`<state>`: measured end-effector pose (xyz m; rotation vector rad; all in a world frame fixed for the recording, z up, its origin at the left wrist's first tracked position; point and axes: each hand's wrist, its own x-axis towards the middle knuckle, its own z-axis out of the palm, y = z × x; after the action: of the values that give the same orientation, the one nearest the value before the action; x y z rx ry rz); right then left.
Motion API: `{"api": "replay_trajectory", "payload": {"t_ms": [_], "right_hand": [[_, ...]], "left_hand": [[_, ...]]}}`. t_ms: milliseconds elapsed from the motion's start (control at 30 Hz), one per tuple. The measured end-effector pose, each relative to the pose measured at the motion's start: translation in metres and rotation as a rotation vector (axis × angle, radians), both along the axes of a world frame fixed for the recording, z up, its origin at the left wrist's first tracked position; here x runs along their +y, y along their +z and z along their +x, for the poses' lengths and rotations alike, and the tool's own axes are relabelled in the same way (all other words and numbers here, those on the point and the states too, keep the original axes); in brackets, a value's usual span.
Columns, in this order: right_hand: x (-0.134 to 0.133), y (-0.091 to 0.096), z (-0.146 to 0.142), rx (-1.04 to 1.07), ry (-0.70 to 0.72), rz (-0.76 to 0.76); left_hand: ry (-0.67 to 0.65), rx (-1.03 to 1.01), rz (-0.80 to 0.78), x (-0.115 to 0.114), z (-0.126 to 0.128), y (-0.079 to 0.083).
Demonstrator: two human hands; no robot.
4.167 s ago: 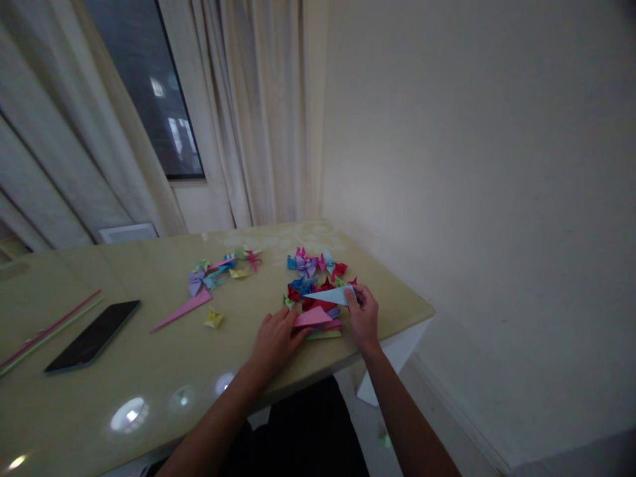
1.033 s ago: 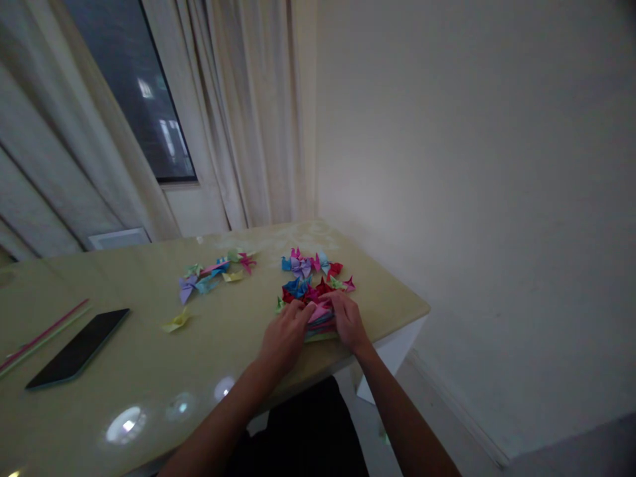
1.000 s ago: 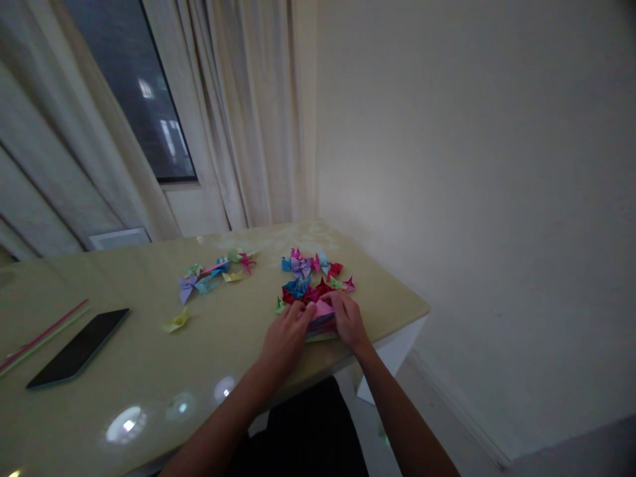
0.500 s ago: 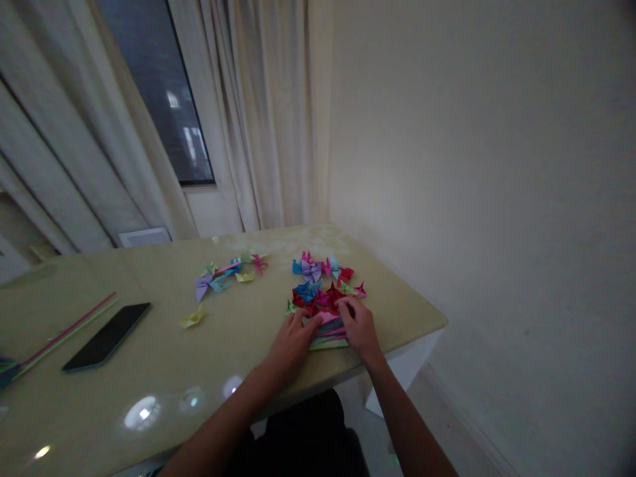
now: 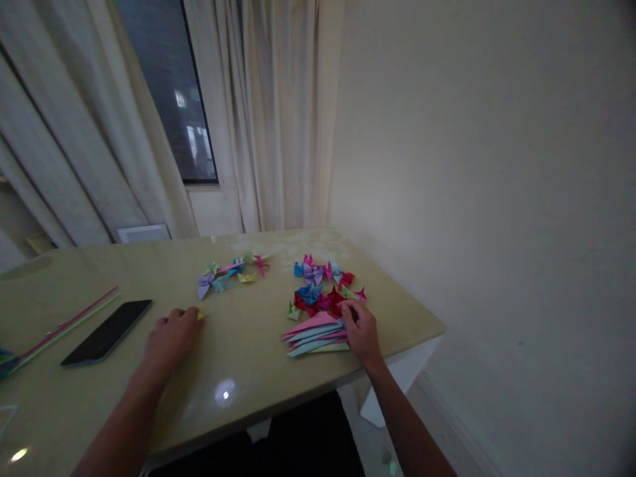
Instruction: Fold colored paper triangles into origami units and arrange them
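Note:
My left hand [image 5: 175, 334] is on the table at left, its fingers closed over a yellow folded-paper piece [image 5: 201, 314], of which only a corner shows. At the right, my right hand [image 5: 360, 328] is closed in a pinch at the right end of a fanned stack of folded paper strips [image 5: 315, 334] in pink, light blue and green. What its fingertips hold, if anything, is hidden. Just beyond the stack lies a cluster of origami cranes [image 5: 311, 293] in red, blue and green.
More paper cranes [image 5: 313, 273] lie farther back, and another group [image 5: 218, 283] sits at centre left. A black phone [image 5: 106, 333] and long thin sticks [image 5: 67, 326] lie at left. The table's right edge [image 5: 397, 285] runs near the wall.
My left hand has left the paper stack and moved left onto the yellow folded piece. The stack's left ends now show. My right hand has stayed by the stack.

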<state>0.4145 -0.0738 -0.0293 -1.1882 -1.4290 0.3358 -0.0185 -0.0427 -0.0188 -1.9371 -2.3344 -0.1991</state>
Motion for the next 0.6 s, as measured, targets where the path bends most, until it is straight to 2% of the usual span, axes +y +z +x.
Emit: {"api": "replay_trajectory", "payload": {"t_ms": [67, 133, 233, 300, 333, 400, 467, 533, 600], "right_hand": [[-0.004, 0.004, -0.003, -0.034, -0.017, 0.059], [-0.009, 0.011, -0.011, -0.076, 0.011, 0.103], [-0.013, 0.025, -0.03, -0.144, 0.196, 0.062], [-0.011, 0.033, -0.044, -0.14, 0.331, 0.001], [-0.008, 0.036, -0.049, -0.119, 0.375, -0.023], [0.001, 0.041, -0.056, -0.08, 0.421, -0.055], [0.011, 0.043, -0.053, -0.077, 0.42, -0.06], [0.019, 0.043, -0.041, -0.095, 0.373, -0.036], [0.024, 0.041, -0.021, -0.1, 0.293, -0.008]], "left_hand": [[-0.055, -0.076, 0.022, 0.004, -0.013, -0.011], [-0.153, -0.188, 0.125, 0.006, 0.001, -0.014], [-0.429, -0.453, 0.293, -0.001, 0.061, -0.001], [-0.662, -0.594, 0.321, -0.011, 0.112, 0.013], [-0.726, -0.619, 0.339, -0.017, 0.136, 0.019], [-0.798, -0.642, 0.384, -0.026, 0.175, 0.029], [-0.844, -0.657, 0.408, -0.029, 0.2, 0.033], [-0.879, -0.668, 0.398, -0.022, 0.21, 0.032], [-0.871, -0.685, 0.374, -0.005, 0.203, 0.029]]}}
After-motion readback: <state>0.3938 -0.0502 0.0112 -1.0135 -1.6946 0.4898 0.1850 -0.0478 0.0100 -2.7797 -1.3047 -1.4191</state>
